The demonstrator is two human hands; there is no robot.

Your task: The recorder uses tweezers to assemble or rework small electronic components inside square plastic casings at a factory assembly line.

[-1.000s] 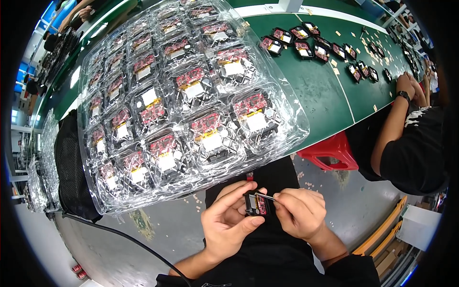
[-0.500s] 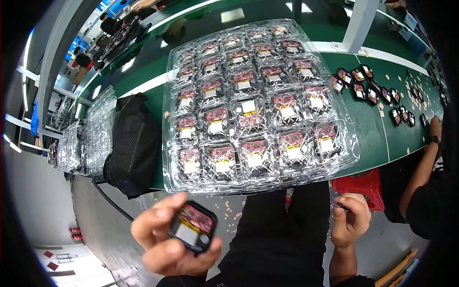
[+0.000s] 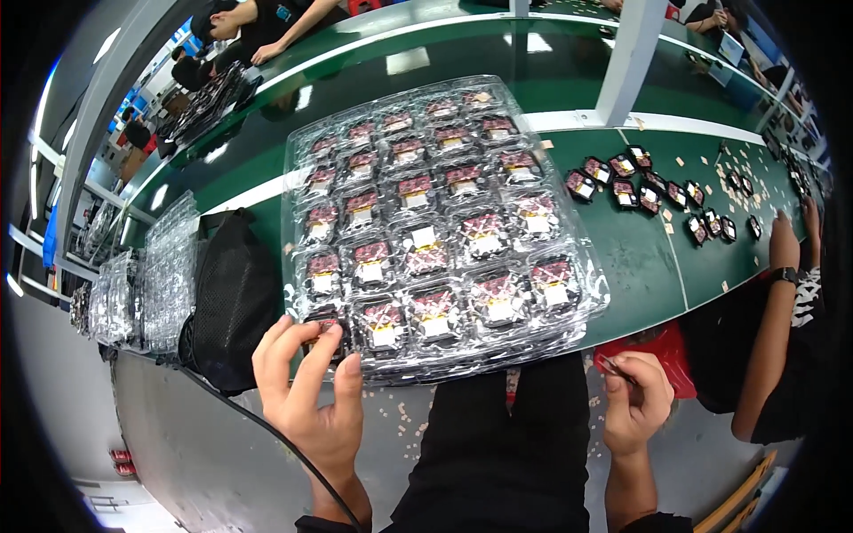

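Clear plastic forms the big tray (image 3: 444,226) that lies on the green surface (image 3: 640,266), and its rows of pockets each hold a small dark module with a red and white face. The tray sits in the middle of the view, with its near edge hanging a little over the near rim of the surface.

The left hand (image 3: 311,391) is at the near left corner of the tray. Its fingers (image 3: 293,342) are spread and curved over one small dark module (image 3: 327,327) in the corner pocket, and the fingertips touch it; the grip is loose around the module, not clenched, and I cannot tell if the module is already resting fully in its pocket.

The right hand (image 3: 635,404) is below the near right corner of the tray, well apart from the left hand. Its grip is closed, thumb against fingers, pinching a small thin thing (image 3: 619,371) that is too small to name.

Left of the tray lies a black mesh bag (image 3: 235,298), and further left stand stacks of empty clear trays (image 3: 151,280). To the right, loose dark modules (image 3: 653,186) are scattered on the surface. At the right edge, another person's arm (image 3: 773,320) with a dark wristband rests on the surface.
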